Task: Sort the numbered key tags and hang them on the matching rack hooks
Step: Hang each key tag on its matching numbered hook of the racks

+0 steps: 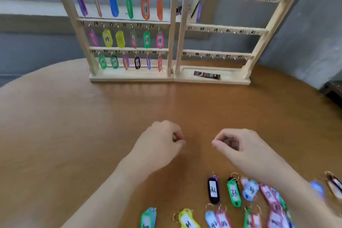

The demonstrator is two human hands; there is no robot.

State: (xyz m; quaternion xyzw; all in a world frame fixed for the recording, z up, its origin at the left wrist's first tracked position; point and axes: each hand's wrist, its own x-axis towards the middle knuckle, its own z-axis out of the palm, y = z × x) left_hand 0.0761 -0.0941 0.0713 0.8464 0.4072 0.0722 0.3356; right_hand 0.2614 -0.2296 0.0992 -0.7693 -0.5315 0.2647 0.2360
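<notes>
A round wooden table (92, 116) fills most of the view. A small dark packet (206, 75) lies flat in a shallow tray at the far side (its print is too blurred to read). Behind stands a grey wall (305, 33).

**An indoor room set up for key keeping, kind of place unclear**

A round wooden table (92, 116) fills the lower frame. At upper centre stand two pale wooden racks (174, 42) with numbered hooks, coloured key tags (107, 38) hanging from many. Grey walls (305, 33) rise at upper right, and a window ledge (27, 7) runs along the upper left. Home, office or front desk cannot be told.
</notes>
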